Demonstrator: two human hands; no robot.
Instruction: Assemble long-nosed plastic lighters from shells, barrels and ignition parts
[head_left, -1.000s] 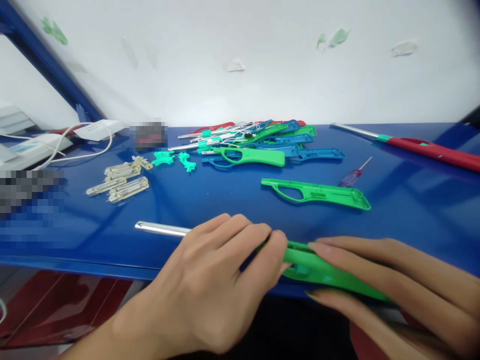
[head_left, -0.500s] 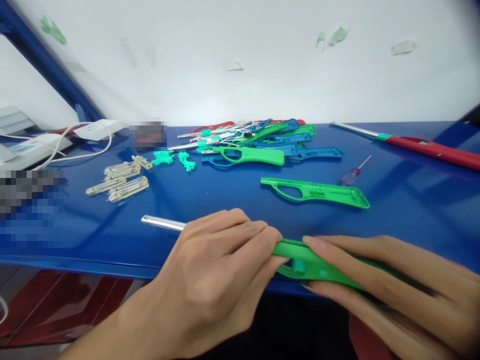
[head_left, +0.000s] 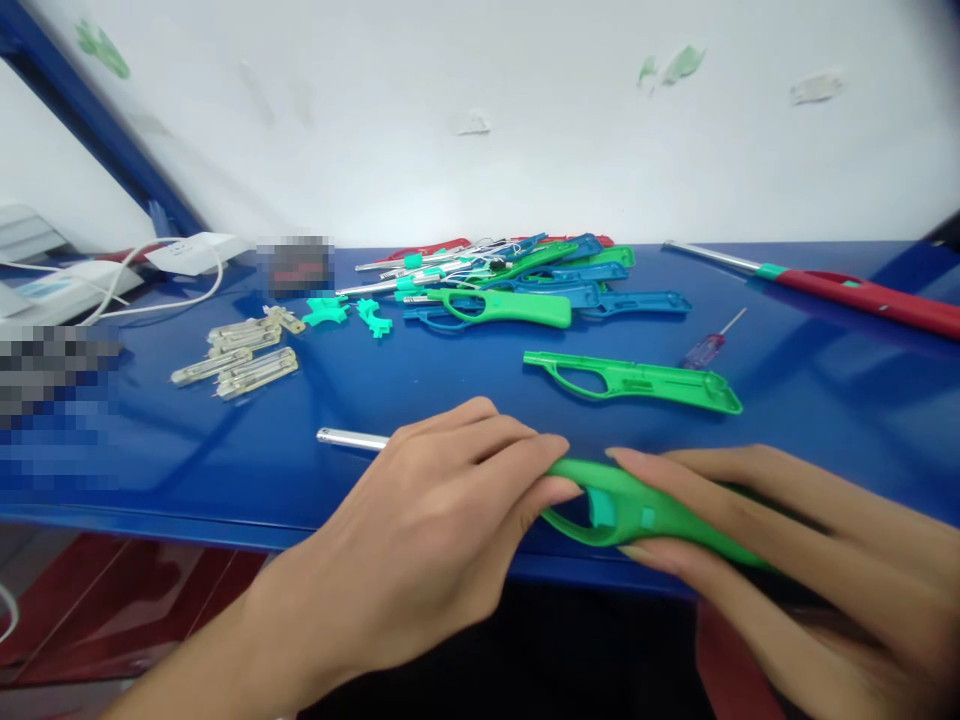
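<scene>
A green lighter (head_left: 645, 515) with a teal trigger lies crosswise between my hands, just above the table's front edge. My left hand (head_left: 442, 520) is closed round its front part, and a metal tube (head_left: 352, 439) sticks out to the left beyond the knuckles. My right hand (head_left: 795, 560) grips the handle, thumb below and fingers above. Part of the handle is hidden by the fingers. Behind them, a green half shell (head_left: 645, 385) lies with its hollow side up, next to a small screwdriver (head_left: 706, 350).
A pile of shells and metal tubes (head_left: 480, 280) lies at the back middle. Teal pieces (head_left: 327, 311) and clear fuel cases (head_left: 255, 372) lie to the left. A red lighter (head_left: 862, 297) is at the back right. White cable (head_left: 169, 312) loops at the left of the blue table (head_left: 247, 460).
The held lighter has turned a little, showing more of its trigger opening. Its metal tube tip has shifted right. Both hands still hold it.
</scene>
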